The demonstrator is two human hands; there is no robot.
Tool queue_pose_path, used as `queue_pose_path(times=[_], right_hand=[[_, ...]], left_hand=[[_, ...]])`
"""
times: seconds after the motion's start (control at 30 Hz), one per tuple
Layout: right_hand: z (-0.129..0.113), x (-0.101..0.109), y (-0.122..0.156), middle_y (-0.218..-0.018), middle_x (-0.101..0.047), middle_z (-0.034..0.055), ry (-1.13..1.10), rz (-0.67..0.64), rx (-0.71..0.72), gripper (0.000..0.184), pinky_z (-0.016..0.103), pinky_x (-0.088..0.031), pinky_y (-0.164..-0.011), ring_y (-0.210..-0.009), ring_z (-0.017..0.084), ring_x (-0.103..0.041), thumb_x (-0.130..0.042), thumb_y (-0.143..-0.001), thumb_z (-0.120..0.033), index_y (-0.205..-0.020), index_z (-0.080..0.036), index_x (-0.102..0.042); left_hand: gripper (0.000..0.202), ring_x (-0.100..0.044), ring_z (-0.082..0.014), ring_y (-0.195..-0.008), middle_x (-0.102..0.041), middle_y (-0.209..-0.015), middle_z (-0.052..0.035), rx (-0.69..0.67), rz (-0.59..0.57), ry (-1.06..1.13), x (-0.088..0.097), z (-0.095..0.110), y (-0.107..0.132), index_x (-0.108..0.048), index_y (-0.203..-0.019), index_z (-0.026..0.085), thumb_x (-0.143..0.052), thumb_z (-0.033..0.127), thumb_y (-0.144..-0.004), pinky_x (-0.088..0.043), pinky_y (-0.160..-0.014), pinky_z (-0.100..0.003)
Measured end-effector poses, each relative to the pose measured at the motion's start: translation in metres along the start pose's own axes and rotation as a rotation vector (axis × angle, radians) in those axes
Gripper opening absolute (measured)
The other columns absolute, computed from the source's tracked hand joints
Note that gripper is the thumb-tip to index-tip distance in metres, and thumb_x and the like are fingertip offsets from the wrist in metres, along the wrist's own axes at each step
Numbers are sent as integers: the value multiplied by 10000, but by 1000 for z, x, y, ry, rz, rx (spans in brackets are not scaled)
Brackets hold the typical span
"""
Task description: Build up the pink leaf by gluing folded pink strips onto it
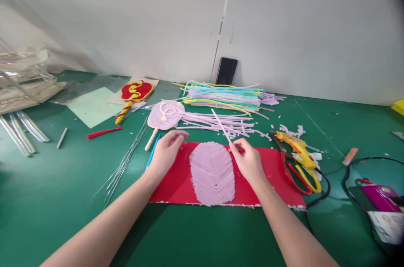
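Observation:
Between thumb and fingers, my right hand [248, 161] pinches a lilac pipe cleaner [221, 124], which slants up and to the left. My left hand [168, 149] hovers over the left part of a red sheet [170, 189], fingers loosely curved and apart, with nothing visible in them. Between both hands lies a lilac oval [213, 174] of pipe cleaner pieces laid in a leaf-like slanted pattern on the sheet. Beside my left hand is a blue pen-like stick [153, 151]. Just beyond, a lilac fan [166, 114] has a cream twisted handle.
Loose lilac pipe cleaners [217, 120] and a multicoloured bundle [224, 96] lie behind. Red-handled scissors [296, 178] and a yellow glue gun [298, 149] with a cord sit right. Thin wires [126, 166] and a red-yellow fan [136, 91] lie left. A phone [226, 71] leans on the partition.

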State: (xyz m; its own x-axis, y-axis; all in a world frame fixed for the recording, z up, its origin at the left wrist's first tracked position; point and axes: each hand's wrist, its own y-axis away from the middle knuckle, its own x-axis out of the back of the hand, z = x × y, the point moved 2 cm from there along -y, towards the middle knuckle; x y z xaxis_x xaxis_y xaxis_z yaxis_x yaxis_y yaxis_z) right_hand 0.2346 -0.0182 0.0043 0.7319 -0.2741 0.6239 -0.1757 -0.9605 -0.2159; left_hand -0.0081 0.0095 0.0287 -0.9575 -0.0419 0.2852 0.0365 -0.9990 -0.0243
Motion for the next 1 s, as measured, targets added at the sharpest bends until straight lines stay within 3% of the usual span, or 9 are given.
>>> queue_pose_path(times=[0.13, 0.27, 0.4, 0.5, 0.6, 0.7, 0.83, 1.0], right_hand=[[1, 0, -1, -722, -681, 25, -28, -5, -3, 233, 298, -463, -677, -710, 199, -638, -494, -838, -442, -752, -230, -538], [2, 0, 0, -721, -680, 25, -35, -3, -10, 232, 302, -462, -682, -708, 200, -639, -496, -836, -442, -756, -230, -544], [1, -1, 0, -717, -671, 11, 2, 2, -16, 214, 282, -453, -674, -704, 183, -632, -496, -838, -422, -750, -233, -540], [0, -2, 0, -715, -655, 13, 56, 7, -4, 218, 278, -444, -652, -695, 181, -616, -477, -844, -423, -753, -232, -533], [-3, -2, 2, -710, -639, 15, 99, 35, 18, 214, 274, -432, -631, -680, 180, -603, -465, -847, -413, -758, -227, -525], [-7, -3, 4, -722, -633, 15, 142, 60, 19, 200, 266, -418, -619, -680, 174, -598, -459, -855, -392, -765, -224, -519], [-13, -3, 6, -751, -631, 28, 238, 66, 47, 188, 263, -396, -592, -707, 180, -591, -453, -865, -372, -780, -221, -527], [-10, -1, 4, -774, -644, 13, 187, 20, 76, 143, 266, -424, -621, -705, 167, -597, -495, -852, -343, -843, -226, -577]], left_hand=[[204, -598, -132, -757, -643, -885, -30, 82, 105, 400, 27, 7, -13, -646, -874, 164, -603, 317, -746, -447, -633, -215], [193, -591, -112, -722, -639, -869, -31, 62, 173, 494, 40, 12, -19, -642, -839, 153, -637, 299, -714, -430, -605, -194], [218, -593, -137, -694, -631, -800, -26, 32, 83, 278, 29, 10, -14, -630, -869, 158, -562, 330, -754, -455, -629, -240], [220, -594, -172, -711, -634, -768, -26, 2, -18, -118, 13, 8, -4, -630, -882, 179, -491, 323, -792, -466, -692, -304], [200, -591, -204, -798, -622, -855, -51, -74, -99, -453, -1, 9, 8, -620, -819, 186, -499, 344, -810, -456, -751, -337], [207, -588, -228, -832, -580, -933, -69, -102, -146, -618, -12, 10, 19, -601, -866, 178, -550, 363, -789, -457, -769, -365], [149, -561, -254, -912, -558, -948, -66, -160, -168, -647, -23, 9, 27, -591, -836, 187, -595, 317, -762, -439, -812, -400], [69, -568, -215, -871, -581, -918, -46, -113, -183, -429, -23, 7, 26, -565, -798, 191, -595, 236, -756, -447, -787, -359]])
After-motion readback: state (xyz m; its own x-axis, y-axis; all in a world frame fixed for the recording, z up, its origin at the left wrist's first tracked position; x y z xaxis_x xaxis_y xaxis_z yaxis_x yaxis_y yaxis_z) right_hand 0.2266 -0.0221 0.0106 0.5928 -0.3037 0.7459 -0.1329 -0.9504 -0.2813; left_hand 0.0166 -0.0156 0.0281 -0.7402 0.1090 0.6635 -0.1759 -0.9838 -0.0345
